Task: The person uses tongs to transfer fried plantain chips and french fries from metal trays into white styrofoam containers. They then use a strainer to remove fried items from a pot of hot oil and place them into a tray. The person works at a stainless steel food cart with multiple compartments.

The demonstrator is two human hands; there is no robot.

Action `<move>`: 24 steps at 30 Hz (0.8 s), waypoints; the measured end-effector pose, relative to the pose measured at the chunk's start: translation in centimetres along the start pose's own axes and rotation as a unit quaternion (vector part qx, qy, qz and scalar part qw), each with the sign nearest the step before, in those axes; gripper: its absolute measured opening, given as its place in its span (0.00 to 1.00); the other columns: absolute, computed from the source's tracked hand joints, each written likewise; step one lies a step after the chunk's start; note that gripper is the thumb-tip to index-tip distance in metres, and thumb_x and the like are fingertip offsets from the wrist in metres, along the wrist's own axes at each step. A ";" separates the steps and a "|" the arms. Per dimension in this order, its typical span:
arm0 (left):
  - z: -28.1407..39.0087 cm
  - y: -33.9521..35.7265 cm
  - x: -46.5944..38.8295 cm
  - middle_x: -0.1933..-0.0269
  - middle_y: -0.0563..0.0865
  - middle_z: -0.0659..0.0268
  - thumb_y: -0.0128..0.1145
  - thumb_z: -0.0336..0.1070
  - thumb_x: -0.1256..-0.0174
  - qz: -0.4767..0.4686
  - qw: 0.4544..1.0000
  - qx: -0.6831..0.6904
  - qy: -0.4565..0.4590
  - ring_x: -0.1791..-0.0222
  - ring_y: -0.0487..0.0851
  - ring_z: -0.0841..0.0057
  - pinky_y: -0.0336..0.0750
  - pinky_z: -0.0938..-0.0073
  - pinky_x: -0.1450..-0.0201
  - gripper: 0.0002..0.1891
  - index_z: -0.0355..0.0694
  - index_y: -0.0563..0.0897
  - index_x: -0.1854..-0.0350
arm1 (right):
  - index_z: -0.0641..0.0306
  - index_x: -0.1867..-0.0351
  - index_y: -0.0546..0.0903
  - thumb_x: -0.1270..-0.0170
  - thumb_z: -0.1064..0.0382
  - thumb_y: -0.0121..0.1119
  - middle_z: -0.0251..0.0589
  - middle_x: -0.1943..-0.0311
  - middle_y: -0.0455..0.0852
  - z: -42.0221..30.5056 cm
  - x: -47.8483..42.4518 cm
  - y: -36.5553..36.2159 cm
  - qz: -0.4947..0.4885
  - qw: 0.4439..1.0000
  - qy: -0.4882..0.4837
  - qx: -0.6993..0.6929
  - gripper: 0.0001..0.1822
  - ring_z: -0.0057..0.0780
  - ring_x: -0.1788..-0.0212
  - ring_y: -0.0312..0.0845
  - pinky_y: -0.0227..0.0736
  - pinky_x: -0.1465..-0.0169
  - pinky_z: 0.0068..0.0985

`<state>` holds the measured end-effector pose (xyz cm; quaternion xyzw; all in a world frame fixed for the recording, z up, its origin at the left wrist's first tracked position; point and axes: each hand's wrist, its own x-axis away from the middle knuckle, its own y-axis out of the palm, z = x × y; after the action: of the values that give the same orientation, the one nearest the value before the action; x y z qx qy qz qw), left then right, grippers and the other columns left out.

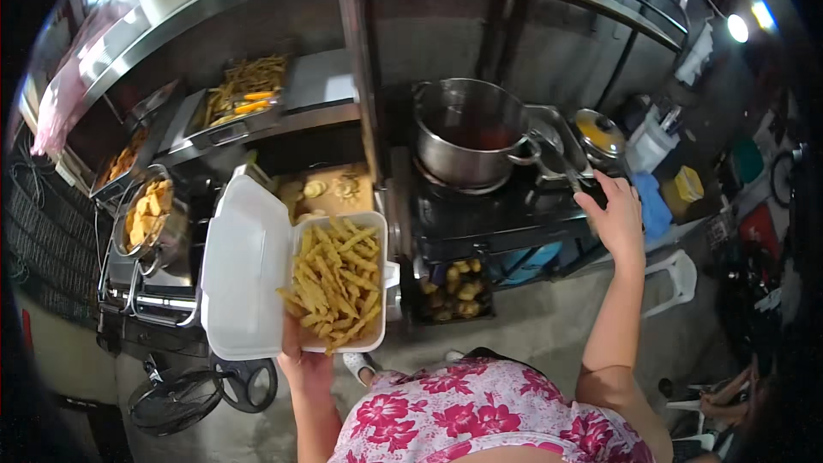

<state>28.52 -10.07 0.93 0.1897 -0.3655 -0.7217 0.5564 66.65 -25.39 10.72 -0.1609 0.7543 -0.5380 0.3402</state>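
Note:
My left hand (302,363) holds an open white foam clamshell box (247,276) from beneath and behind. Pale golden fries (337,280) heap up in its bottom half, and the lid stands up on the left. My right hand (616,215) grips the handle of a long metal ladle or spoon (571,170). The utensil's head lies over a rectangular steel pan (556,141) at the back of the black stove. Left of that pan, a large steel pot (472,157) with dark reddish contents sits on a burner.
A lidded pot (601,135) and a blue cloth (651,206) are on the right. On the left are a metal fryer with a basket (151,215) of fried pieces, a tray (238,125) of fries and a cutting board (350,196). A crate of potatoes (456,289) sits below the stove.

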 end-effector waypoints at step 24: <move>-9.4 16.8 -10.0 0.45 0.77 0.52 0.45 0.51 0.32 -0.167 0.972 -0.160 0.036 0.53 0.83 0.59 0.83 0.60 0.61 0.29 0.32 0.64 0.38 | 0.67 0.49 0.71 0.38 0.67 0.50 0.47 0.69 0.80 12.3 0.9 6.2 -0.019 0.911 0.080 -0.405 0.16 0.34 0.72 0.77 0.71 0.68 0.30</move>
<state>49.20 -5.50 5.80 0.1825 -0.1879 -0.8463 0.4639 75.24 -32.27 2.40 -0.2556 0.9288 -0.2039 0.1746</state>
